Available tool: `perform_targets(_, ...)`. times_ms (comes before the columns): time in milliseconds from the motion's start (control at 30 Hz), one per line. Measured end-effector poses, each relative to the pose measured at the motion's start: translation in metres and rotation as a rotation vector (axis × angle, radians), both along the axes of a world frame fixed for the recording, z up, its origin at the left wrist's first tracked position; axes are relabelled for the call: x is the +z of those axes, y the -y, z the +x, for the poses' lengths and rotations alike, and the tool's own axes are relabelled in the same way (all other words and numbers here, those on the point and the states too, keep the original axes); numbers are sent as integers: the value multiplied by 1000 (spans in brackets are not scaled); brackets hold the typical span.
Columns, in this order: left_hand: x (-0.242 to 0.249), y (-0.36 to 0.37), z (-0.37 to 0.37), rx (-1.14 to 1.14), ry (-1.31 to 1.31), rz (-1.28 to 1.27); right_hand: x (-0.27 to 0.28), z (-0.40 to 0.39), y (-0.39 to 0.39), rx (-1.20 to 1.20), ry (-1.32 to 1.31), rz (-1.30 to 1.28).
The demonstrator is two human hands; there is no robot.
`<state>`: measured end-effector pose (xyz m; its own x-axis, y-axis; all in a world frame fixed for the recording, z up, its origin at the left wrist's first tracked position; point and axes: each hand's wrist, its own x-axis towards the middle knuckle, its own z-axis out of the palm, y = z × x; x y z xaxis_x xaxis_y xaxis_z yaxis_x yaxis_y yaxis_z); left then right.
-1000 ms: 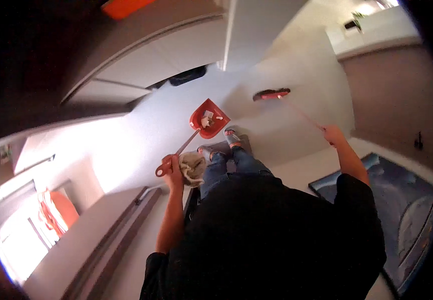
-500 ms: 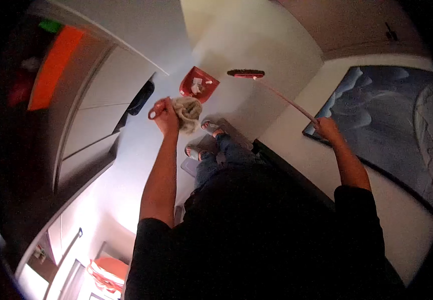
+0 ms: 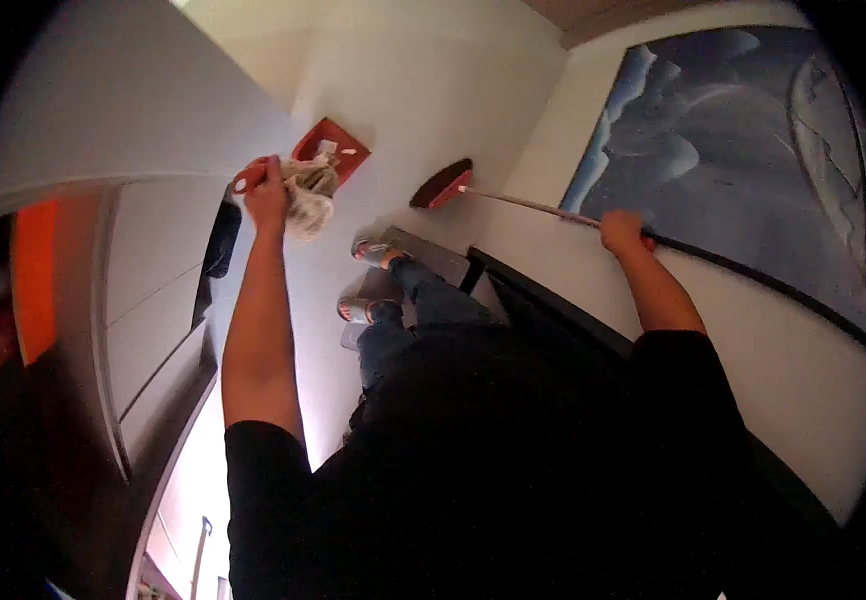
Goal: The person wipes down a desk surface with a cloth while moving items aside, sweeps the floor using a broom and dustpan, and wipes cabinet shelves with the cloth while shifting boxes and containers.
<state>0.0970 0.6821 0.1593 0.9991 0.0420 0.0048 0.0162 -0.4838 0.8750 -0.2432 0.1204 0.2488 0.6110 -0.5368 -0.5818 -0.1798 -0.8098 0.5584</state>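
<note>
My left hand [image 3: 267, 196] is closed around the red handle of a dustpan [image 3: 353, 140], its looped end sticking out past my fingers. A beige cloth [image 3: 309, 205] hangs beside the same hand and overlaps the near part of the pan. White scraps [image 3: 327, 148] lie inside the pan. My right hand [image 3: 623, 232] grips the pole of a broom [image 3: 528, 203] near its end. The pole runs leftward to a red head with dark bristles [image 3: 442, 184], low over the floor.
My sandalled feet [image 3: 368, 310] stand on the pale floor [image 3: 393, 140]. A dark-framed painting [image 3: 713, 130] is on the right, above a dark low ledge [image 3: 543, 300]. White cabinet doors [image 3: 153, 260] line the left side, with an orange panel [image 3: 36, 280] further left.
The broom head has swung nearer my feet and turned at an angle, while my right hand came slightly left. The dustpan and cloth have shifted left in view as the camera turned.
</note>
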Motion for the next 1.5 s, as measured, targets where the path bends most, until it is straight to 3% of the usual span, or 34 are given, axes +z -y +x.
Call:
perform_targets(67, -8, 6, -6, 141, 107, 6, 6, -12, -6, 182, 135, -24)
perform_targets(133, -14, -22, -18, 44, 184, 330, -2, -14, -16, 365, 252, 2)
perform_targets(200, -13, -24, -63, 6, 109, 416, 1, -59, -25, 295, 253, 164)
perform_targets(267, -11, -37, -108, 37, 7, 355, -6, -92, -45, 235, 225, 245)
perform_targets(467, 6, -114, -253, 134, -308, 1, -44, -182, -118, 216, 104, 68)
perform_targets(533, 27, -95, -248, 194, -378, -51, -21, -81, -92, 257, 202, 158)
perform_targets(600, 50, -96, -257, 282, -455, -132, 13, -13, -154, 304, 393, 300)
perform_targets(633, 51, -102, -271, 299, -482, -178, 7, -1, -181, 496, 565, 453)
perform_targets(733, 52, -155, -321, 544, -527, -404, 46, 39, -365, 565, 647, 802)
perform_targets(800, 28, -179, -339, 736, -474, -348, 91, 33, -501, 145, 371, 1331)
perform_targets(833, 61, -206, -362, 727, -430, -416, 59, 32, -541, 328, 263, 1692)
perform_targets(867, 98, -231, -386, 847, -402, -534, 76, 10, -610, 129, 86, 1880)
perform_targets(933, 139, -284, -436, 844, -302, -505, 82, -23, -713, 474, -58, 1874)
perform_targets(1000, 155, -297, -449, 890, -213, -643, 42, 8, -729, 357, -322, 1948)
perform_targets(1067, 166, -326, -502, 877, -198, -699, 37, -1, -754, 288, -492, 1911)
perform_targets(1133, 218, -377, -625, 1036, -253, -57, 67, -46, -794, 281, -562, 1762)
perform_targets(1167, 228, -412, -711, 1213, -238, 199, -25, -33, -817, 288, -606, 1837)
perform_targets(1200, 250, -324, -666, 1427, -238, 611, 7, 48, -731, 216, -636, 1948)
perform_targets(1233, 281, -314, -701, 1644, -462, 785, 8, 56, -732, 127, -579, 1919)
perform_targets(1267, 326, -315, -756, 1728, -580, 775, 16, 49, -745, 38, -512, 1881)
perform_targets(1300, 329, -316, -801, 1778, -852, 1250, -7, 66, -753, 138, -433, 1837)
perform_targets(1367, 384, -297, -855, 1848, -1222, 1282, -31, 76, -763, 165, -249, 1798)
perform_targets(1433, 384, -285, -915, 1923, -1048, 1362, -24, 70, -771, 188, -95, 1695)
perform_targets(1467, 381, -284, -937, 2008, -1069, 1241, -68, 84, -776, 104, -223, 1762)
perform_targets(1500, 378, -287, -960, 1981, -1081, 1209, -47, 67, -777, 180, -45, 1662)
